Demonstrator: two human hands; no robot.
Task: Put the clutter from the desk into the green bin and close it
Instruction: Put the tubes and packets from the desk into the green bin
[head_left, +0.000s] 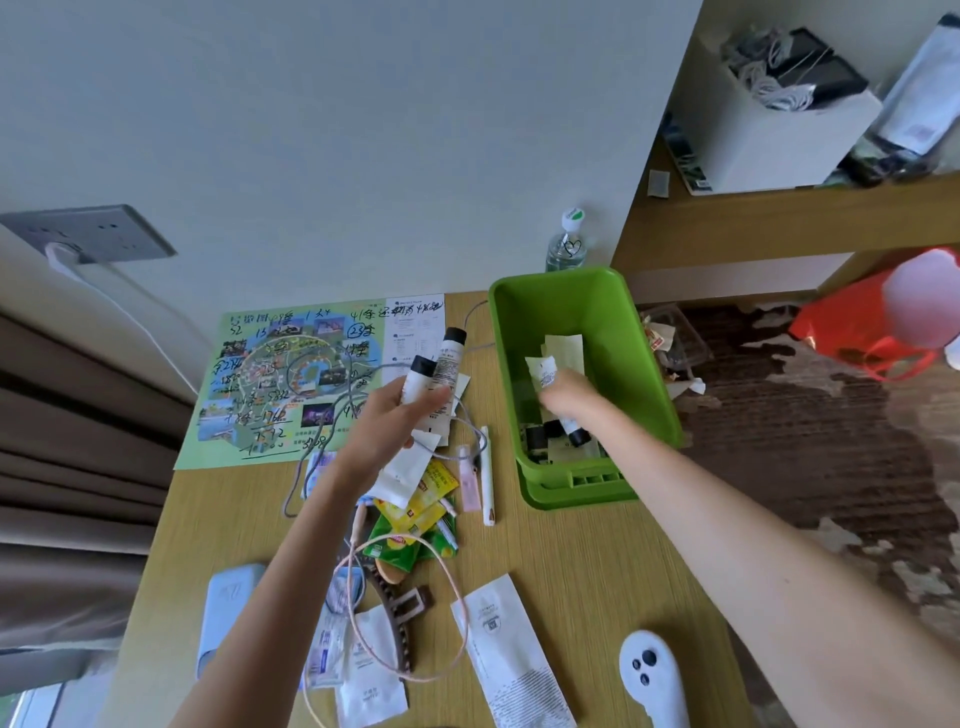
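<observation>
Clutter (415, 499) lies mostly on the near left half of the desk (571, 561): sachets, tea bags, cables. The green bin (649, 364) stands open at the far right edge. The left hand (395, 421) curls its fingers round two black-capped tubes (441, 364) above the desk; the right hand (566, 397), inside the bin, grips a white tube (543, 374). These things look light and soft, the tubes smooth, so holding them by the body seems safest.

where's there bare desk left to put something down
Bare wood lies between the near end of the green bin, the long white packet and the white remote, and in a strip between the map and the blue case. The middle is crowded: tea sachets, cables, hair clip.
</observation>
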